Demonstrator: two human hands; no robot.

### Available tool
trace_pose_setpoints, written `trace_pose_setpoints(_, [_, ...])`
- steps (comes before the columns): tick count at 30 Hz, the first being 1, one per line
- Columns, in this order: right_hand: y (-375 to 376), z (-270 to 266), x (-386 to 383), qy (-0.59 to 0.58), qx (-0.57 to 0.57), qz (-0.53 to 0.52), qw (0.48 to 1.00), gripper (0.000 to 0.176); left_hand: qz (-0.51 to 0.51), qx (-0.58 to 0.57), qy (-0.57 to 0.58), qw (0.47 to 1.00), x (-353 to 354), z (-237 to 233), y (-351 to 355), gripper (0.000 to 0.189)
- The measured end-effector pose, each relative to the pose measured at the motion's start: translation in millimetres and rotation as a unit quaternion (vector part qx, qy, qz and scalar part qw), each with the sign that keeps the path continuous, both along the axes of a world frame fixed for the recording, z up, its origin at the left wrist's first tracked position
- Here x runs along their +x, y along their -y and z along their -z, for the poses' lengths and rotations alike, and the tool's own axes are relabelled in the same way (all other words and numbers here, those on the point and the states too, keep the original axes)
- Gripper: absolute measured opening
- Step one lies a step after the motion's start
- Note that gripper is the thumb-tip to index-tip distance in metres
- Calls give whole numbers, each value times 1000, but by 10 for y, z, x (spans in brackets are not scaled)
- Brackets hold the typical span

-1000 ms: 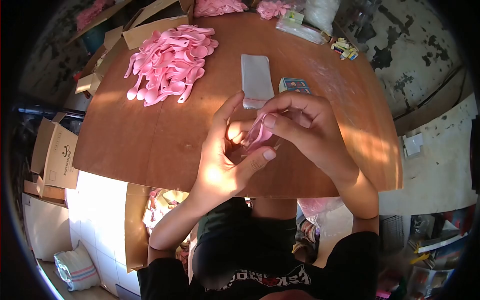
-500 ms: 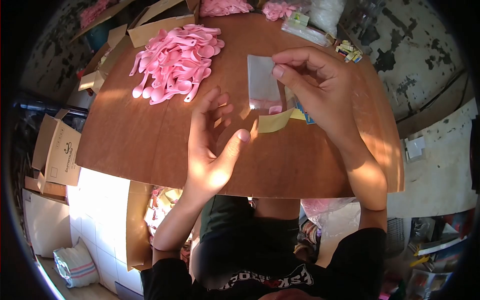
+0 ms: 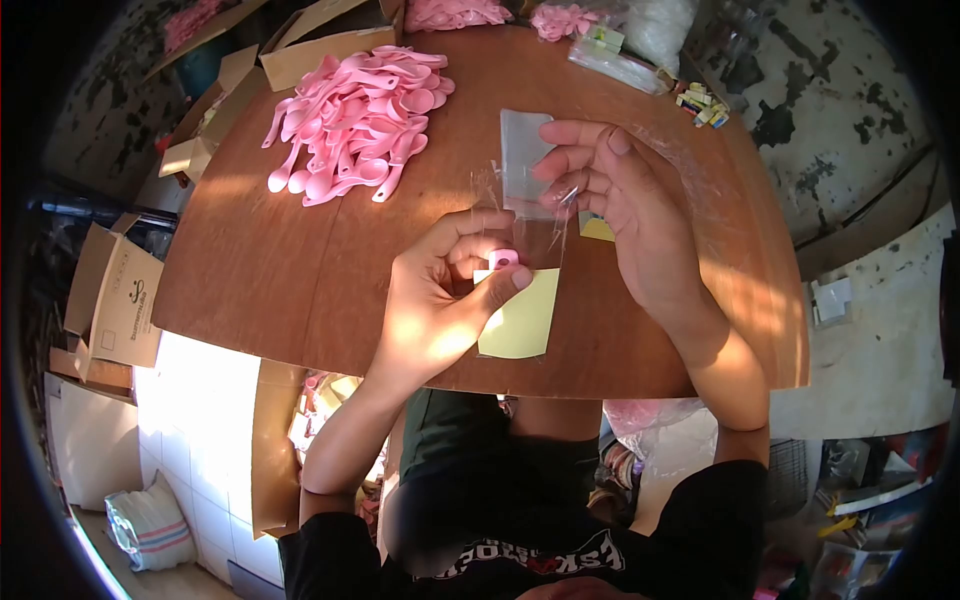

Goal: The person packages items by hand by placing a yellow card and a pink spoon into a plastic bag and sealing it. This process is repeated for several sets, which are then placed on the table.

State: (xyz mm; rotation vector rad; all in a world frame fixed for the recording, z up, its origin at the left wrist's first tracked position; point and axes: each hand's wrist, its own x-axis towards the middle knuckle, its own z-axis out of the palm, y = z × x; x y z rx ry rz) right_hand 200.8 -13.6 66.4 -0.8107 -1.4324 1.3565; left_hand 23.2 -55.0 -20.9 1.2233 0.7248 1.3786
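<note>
My left hand (image 3: pixel 450 290) is closed on a clear plastic bag (image 3: pixel 540 240), with its thumb over the front. Inside the bag show a yellow card (image 3: pixel 518 325) and the end of a pink spoon (image 3: pixel 503 258) with a hole in it; the rest of the spoon is hidden. My right hand (image 3: pixel 610 190) has its fingers apart and slightly curled beside the bag's upper edge, where loose film glints against the fingertips. Behind both hands a stack of clear bags (image 3: pixel 522 150) lies on the table, partly covered by the right fingers.
A heap of pink spoons (image 3: pixel 360 120) lies on the wooden table (image 3: pixel 260 260) at the back left. Cardboard boxes (image 3: pixel 325 55) stand behind it. Yellow cards (image 3: pixel 597 228) lie under my right hand. Packed plastic film (image 3: pixel 620 68) and small yellow-white pieces (image 3: pixel 702 103) sit at the back right.
My left hand, open and holding nothing before, has closed on the bag with the yellow card and pink spoon. My right hand has gone from a pinch at the stack to spread fingers.
</note>
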Motion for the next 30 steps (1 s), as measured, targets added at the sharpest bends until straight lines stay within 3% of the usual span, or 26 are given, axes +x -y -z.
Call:
trace_pose_setpoints(4, [50, 348, 112, 54, -47, -26, 997, 35, 1, -17, 16, 1000, -16, 115, -20, 43])
trace_pose_setpoints(6, [107, 514, 154, 142, -35, -82, 986, 30, 4, -29, 1, 1000, -24, 185, -41, 45])
trace_pose_setpoints(10, [183, 629, 199, 144, -78, -50, 985, 26, 4, -30, -11, 999, 15, 228, -59, 45])
trace_pose_setpoints(16, [177, 747, 220, 101, -58, -22, 993, 24, 48, -48, 4, 998, -67, 293, -117, 25])
trace_pose_setpoints(22, [159, 851, 250, 73, -45, -9, 996, 23, 18, -106, 24, 994, -1, 286, -94, 27])
trace_pose_setpoints(30, [123, 988, 276, 43, 16, 0, 999, 22, 24, -81, 29, 996, -28, 259, -76, 26])
